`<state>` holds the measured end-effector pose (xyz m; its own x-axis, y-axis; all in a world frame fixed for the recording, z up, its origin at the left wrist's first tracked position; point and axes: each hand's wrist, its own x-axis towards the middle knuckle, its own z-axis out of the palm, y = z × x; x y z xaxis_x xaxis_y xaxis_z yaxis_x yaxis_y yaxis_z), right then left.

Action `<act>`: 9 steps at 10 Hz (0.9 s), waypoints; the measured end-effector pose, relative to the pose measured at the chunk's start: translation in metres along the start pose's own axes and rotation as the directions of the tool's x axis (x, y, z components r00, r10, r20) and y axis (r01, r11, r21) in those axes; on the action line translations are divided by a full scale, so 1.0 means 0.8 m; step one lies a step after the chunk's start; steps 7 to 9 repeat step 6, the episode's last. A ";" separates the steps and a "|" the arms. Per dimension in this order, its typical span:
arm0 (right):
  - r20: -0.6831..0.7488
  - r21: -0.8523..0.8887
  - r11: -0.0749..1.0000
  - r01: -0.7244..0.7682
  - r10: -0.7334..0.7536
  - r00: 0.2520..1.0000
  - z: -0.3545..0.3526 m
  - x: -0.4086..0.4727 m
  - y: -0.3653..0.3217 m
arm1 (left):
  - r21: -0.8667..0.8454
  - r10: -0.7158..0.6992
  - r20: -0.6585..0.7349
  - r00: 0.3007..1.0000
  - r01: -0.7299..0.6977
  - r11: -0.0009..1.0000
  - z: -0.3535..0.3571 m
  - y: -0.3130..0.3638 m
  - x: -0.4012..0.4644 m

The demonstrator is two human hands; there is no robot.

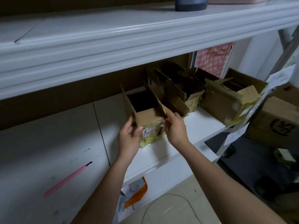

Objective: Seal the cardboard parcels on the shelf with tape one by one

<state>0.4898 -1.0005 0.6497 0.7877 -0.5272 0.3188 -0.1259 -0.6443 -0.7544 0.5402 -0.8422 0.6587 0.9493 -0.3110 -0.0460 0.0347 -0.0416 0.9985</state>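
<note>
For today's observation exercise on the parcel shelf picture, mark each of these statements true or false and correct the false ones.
1. Both hands hold the same open cardboard box. True: the left hand grips its left flap and the right hand its right flap.
2. The box's top flaps are folded shut. False: they stand up and the inside shows.
3. A pink knife lies on the shelf, left of the hands. True.
4. The right hand holds a roll of tape. False: no tape roll is visible.
5. More opened cardboard boxes sit to the right. True.
</note>
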 end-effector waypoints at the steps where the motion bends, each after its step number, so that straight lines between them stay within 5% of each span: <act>1: -0.002 0.021 1.000 0.000 0.000 1.000 0.000 0.010 0.002 | -0.011 0.004 0.001 1.000 -0.004 1.000 0.006 0.002 0.008; 4: -0.008 0.069 0.990 -0.123 0.124 0.992 -0.001 0.005 -0.009 | 0.123 0.025 0.057 0.998 -0.032 0.992 -0.006 -0.007 0.009; 6: 0.021 0.115 0.987 -0.114 0.113 0.993 -0.024 -0.021 -0.019 | 0.314 0.015 -0.047 0.999 0.001 0.950 -0.032 0.001 -0.007; 9: 0.021 0.115 0.987 -0.114 0.113 0.993 -0.024 -0.021 -0.019 | 0.314 0.015 -0.047 0.999 0.001 0.950 -0.032 0.001 -0.007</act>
